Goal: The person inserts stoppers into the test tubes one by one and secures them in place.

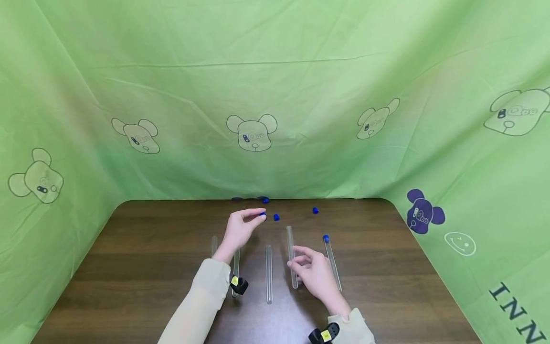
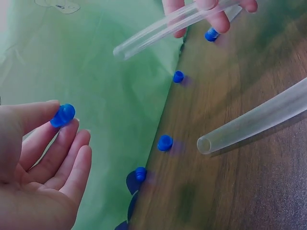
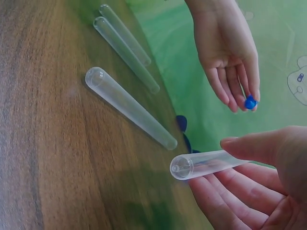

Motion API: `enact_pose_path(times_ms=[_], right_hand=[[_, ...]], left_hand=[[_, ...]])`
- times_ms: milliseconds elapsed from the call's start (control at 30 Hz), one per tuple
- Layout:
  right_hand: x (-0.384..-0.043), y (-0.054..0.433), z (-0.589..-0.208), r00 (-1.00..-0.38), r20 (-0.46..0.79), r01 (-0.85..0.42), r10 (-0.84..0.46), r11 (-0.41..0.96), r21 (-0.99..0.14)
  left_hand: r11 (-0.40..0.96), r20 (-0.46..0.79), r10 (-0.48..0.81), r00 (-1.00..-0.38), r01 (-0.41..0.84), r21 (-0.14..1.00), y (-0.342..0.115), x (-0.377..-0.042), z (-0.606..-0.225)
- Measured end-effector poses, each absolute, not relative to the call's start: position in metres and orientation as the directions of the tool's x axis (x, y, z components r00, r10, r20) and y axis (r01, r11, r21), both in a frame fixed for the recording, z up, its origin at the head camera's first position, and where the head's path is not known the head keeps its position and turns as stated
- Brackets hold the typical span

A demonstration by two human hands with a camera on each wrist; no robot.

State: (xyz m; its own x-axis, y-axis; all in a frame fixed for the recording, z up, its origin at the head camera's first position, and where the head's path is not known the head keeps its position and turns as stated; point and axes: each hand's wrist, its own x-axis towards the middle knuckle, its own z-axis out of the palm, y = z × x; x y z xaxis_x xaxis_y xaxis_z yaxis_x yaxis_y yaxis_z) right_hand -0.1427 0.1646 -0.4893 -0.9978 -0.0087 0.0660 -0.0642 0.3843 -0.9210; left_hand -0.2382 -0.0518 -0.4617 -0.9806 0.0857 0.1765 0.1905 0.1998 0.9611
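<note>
Between thumb and fingertips my left hand (image 1: 239, 229) pinches a small blue cap (image 2: 63, 115), raised above the far part of the table. My right hand (image 1: 315, 273) holds a clear test tube (image 1: 291, 258) between thumb and fingers; in the head view the tube stands nearly upright, its top uncapped. A second clear tube (image 1: 269, 274) lies on the table between the hands. To the right of my right hand is a tube with a blue cap on its end (image 1: 333, 263). Two more tubes (image 3: 125, 56) lie on the left, partly hidden by my left arm in the head view.
Loose blue caps lie toward the table's back edge: one at the edge (image 1: 265, 200), one just right of my left fingers (image 1: 276, 217), one farther right (image 1: 315, 210). A green printed cloth (image 1: 253, 167) walls the brown wooden table (image 1: 142, 277) at back and sides.
</note>
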Motion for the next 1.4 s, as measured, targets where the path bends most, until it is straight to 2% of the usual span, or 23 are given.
enact_pose_path(times_ms=[1400], right_hand=[[-0.14, 0.157, -0.49, -0.995, 0.068, -0.093, -0.077, 0.378, -0.921]], left_hand=[[0.176, 0.181, 0.164, -0.97, 0.21, 0.962, -0.039, -0.235, -0.467]])
